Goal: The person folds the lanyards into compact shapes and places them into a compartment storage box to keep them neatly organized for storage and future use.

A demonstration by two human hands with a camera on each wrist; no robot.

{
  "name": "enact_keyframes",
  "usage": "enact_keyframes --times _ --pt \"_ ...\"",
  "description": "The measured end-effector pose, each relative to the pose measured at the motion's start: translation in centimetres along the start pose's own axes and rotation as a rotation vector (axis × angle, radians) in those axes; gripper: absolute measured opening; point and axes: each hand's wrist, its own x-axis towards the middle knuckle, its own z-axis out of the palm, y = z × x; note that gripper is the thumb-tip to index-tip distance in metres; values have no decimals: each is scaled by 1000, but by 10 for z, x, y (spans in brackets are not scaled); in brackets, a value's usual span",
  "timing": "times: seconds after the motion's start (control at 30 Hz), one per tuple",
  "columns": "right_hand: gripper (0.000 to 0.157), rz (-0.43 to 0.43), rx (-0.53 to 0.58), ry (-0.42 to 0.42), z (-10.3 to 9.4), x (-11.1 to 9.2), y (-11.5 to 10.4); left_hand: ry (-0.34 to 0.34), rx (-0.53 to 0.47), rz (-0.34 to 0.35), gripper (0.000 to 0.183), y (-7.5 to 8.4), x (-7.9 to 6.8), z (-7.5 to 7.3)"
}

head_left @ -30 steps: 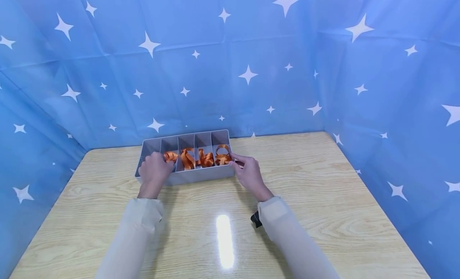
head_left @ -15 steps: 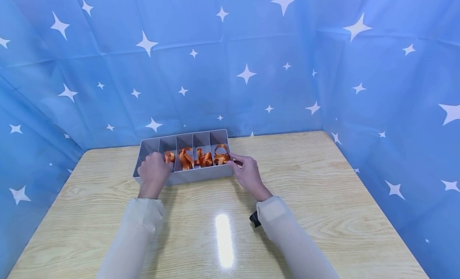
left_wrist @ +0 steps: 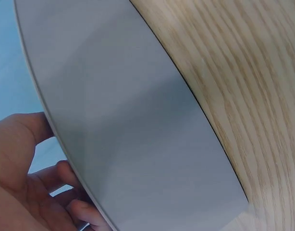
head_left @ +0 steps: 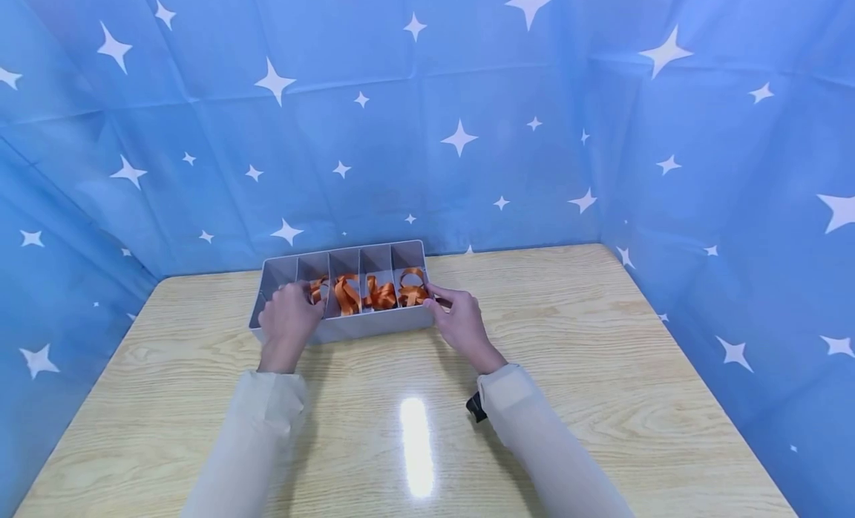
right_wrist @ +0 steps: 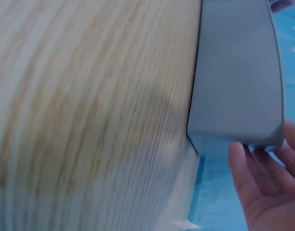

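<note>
In the head view, a grey divided box [head_left: 374, 326] stands near the table's far edge. Orange ribbons [head_left: 381, 294] lie in several of its compartments. My left hand [head_left: 289, 319] reaches over the front wall at the left, its curled fingers at a ribbon [head_left: 319, 288] in the second compartment. The left wrist view shows that hand's thumb and fingers passing behind the rim [left_wrist: 66, 156]; the fingertips inside are hidden. My right hand [head_left: 461, 321] grips the box's right front corner. In the right wrist view its fingers [right_wrist: 241, 168] lie against the end wall.
The box rests on a wood-grain table [head_left: 534, 340]. Blue curtains [head_left: 374, 132] with white stars hang behind and at both sides. A small black thing [head_left: 475, 407] sits at my right cuff. A bright reflection crosses the table's middle.
The ribbon beside my left fingers has changed shape, from a bunched piece to a narrower loop. My left fingers have shifted slightly; my right hand stays at the box's corner.
</note>
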Motion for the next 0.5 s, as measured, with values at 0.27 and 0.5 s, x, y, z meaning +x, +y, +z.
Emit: enact_keyframes --times 0.27,0.5 --pt "37 5 -25 -66 -6 0 -1 91 -61 75 45 7 -6 2" --pt "46 -20 -70 -160 -18 0 -5 209 -102 228 34 20 -9 9"
